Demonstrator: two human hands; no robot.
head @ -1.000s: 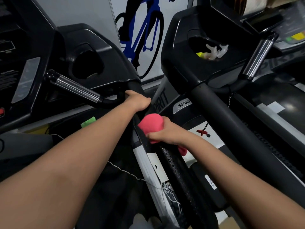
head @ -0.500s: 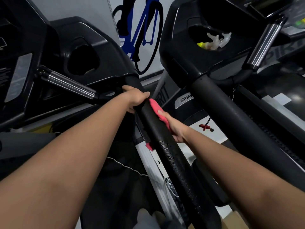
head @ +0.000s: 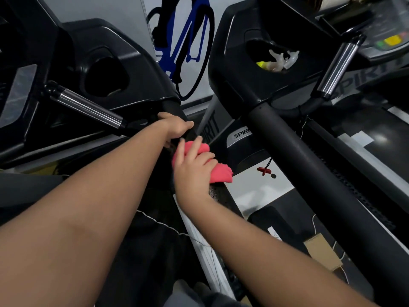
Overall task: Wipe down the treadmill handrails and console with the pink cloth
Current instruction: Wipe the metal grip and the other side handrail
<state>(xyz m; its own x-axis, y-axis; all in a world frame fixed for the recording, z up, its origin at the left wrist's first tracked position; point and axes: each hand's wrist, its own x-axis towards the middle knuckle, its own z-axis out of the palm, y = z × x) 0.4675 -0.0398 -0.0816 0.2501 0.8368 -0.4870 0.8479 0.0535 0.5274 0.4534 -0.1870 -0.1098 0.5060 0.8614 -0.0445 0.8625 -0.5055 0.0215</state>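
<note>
1. The right hand (head: 192, 171) has the pink cloth (head: 219, 171) bunched under it, fingers curled over the wad and pressing it onto the black foam handrail (head: 221, 198).
2. The left hand (head: 176, 129) is wrapped round the same rail just above, right where it meets the console (head: 132, 52). That looks like a bracing grip, and there's no cloth in it.
3. What matters for the next move is that the rail's long axis runs from that console corner down and back toward the person. The cloth hand is the lower of the two, almost touching the left one.
4. Water beads show on the rail just below the cloth, so my guess is the next stroke should drag back along the bar toward the body. The left hand blocks the upward run anyway.
5. Further out, a chrome pulse grip (head: 88, 107) sticks off the console's left side. The neighbouring treadmill's handrail (head: 309, 165) lies parallel on the right, and a red safety key (head: 264, 171) dangles between the two machines.
</note>
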